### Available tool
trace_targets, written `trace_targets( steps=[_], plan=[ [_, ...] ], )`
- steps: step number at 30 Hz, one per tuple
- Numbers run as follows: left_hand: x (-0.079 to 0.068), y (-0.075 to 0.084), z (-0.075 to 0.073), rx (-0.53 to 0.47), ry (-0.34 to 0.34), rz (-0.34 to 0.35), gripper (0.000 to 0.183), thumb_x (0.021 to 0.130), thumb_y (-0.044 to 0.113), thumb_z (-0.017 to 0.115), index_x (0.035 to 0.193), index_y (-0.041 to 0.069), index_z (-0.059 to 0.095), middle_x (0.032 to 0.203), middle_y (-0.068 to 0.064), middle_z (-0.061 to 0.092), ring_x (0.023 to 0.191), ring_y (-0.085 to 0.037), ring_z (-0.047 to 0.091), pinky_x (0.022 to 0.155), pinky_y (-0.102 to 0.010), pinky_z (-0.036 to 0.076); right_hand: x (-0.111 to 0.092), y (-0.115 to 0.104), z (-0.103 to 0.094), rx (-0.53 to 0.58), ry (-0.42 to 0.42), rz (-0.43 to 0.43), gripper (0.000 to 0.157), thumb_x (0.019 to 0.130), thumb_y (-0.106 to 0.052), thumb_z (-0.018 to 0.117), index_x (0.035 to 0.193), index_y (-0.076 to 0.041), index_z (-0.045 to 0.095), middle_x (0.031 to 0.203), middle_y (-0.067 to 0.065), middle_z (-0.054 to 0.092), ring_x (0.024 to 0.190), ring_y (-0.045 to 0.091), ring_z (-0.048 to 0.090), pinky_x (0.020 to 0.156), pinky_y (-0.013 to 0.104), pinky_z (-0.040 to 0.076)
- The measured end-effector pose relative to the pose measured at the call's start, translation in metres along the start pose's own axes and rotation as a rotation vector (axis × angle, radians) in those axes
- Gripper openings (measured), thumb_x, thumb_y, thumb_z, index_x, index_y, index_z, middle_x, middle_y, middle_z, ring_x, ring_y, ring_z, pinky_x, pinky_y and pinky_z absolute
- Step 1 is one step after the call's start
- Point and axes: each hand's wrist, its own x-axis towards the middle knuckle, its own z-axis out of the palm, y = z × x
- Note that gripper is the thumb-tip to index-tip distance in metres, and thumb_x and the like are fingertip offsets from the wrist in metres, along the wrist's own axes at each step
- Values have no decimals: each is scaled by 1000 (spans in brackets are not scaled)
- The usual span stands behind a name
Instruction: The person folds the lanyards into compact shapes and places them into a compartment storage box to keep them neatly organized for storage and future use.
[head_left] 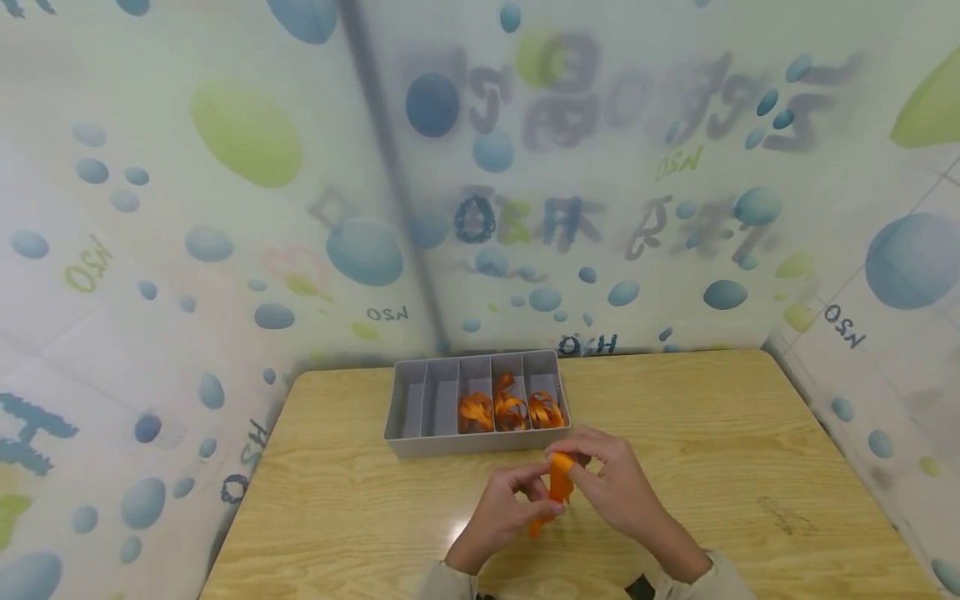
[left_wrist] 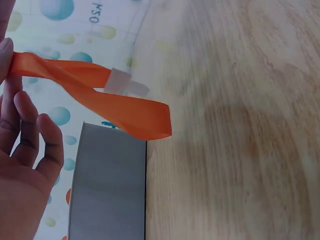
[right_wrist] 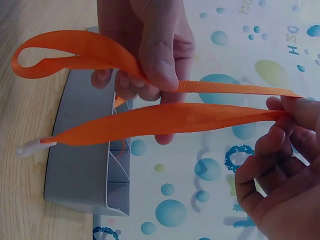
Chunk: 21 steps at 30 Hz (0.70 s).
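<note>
An orange ribbon [head_left: 560,479] is held up over the table's near side, between both hands. My right hand [head_left: 613,483] pinches it at the top, thumb against fingers. Lower and to the left, my left hand [head_left: 510,510] pinches the same ribbon. In the right wrist view, the ribbon [right_wrist: 150,122] runs in two strands from the right hand [right_wrist: 282,165]. The left thumb [right_wrist: 162,65] presses the upper strand, which ends in a loop. A small white piece [right_wrist: 36,147] sits at the end of the lower strand.
Just beyond the hands stands a grey divided tray [head_left: 480,444] with several compartments. Coiled orange ribbons [head_left: 510,410] lie in its three right compartments. The wooden table [head_left: 337,500] meets a wall covering [head_left: 480,283] printed with blue and green dots, close behind the tray.
</note>
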Motion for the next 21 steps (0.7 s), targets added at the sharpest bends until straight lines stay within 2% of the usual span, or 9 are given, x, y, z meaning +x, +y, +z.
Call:
trace_targets(
  steps=[4, 8, 12, 16, 21],
  plan=[
    [2, -1, 0, 29, -38, 31, 29, 84, 9, 80, 111, 2, 74, 75, -16, 68, 68, -1, 58, 69, -24, 53, -1, 1, 3, -10, -9, -25, 19, 91, 0, 69, 97, -16, 77, 87, -9, 67, 72, 10, 56, 64, 27, 50],
    [2, -3, 0, 16, -68, 40, 13, 83, 5, 79, 94, -1, 76, 76, -17, 69, 68, 0, 58, 68, -24, 53, -2, 1, 5, -16, -13, -45, 16, 92, -4, 69, 97, -17, 77, 85, -10, 65, 71, 9, 56, 63, 28, 50],
    [2, -5, 1, 1, -76, 76, 8, 83, 2, 78, 86, -5, 75, 79, -19, 69, 69, 1, 57, 67, -26, 53, -3, 1, 6, -18, -16, -42, 18, 93, -3, 68, 98, -17, 78, 83, -10, 64, 71, 9, 55, 63, 27, 50],
    [3, -2, 1, 46, -74, 109, 10, 84, 6, 79, 87, -2, 74, 76, -15, 69, 68, 1, 57, 67, -26, 54, -4, -1, 5, -19, -18, -39, 19, 92, -2, 68, 98, -17, 78, 82, -10, 62, 72, 9, 54, 63, 26, 49],
    [5, 4, 1, 92, -118, 87, 14, 84, 11, 79, 95, 4, 74, 73, -12, 68, 66, 1, 56, 70, -24, 53, -5, -3, 5, -9, -22, -39, 19, 92, -1, 68, 98, -16, 78, 82, -10, 62, 72, 10, 55, 63, 26, 49]
  ],
)
